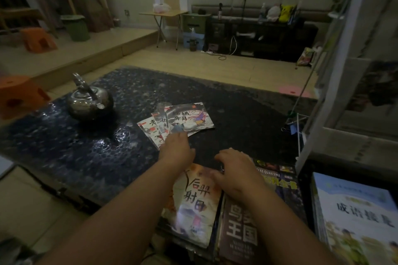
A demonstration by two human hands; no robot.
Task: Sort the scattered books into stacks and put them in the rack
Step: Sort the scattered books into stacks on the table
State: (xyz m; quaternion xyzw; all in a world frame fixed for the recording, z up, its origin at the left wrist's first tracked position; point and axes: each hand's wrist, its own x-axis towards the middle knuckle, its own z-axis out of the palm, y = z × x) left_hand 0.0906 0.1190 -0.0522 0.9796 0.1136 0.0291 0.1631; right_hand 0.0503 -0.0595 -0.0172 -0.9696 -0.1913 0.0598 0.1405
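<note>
Across the dark pebbled bench [237, 114], with the white rack [309, 135] at its right end, we judge the gathering step is in hand. Near books [193, 204] lie side by side at the front edge, and a fan of thin books [189, 118] sits mid-bench. Our right hand [237, 170] rests spread on the near books, gripping nothing. Our left hand [175, 150] reaches the fan's near edge; pinching or only touching, we cannot tell. Next, the fan probably needs squaring and drawing back.

Thin illustrated books [185, 121], fanned, flat
</note>
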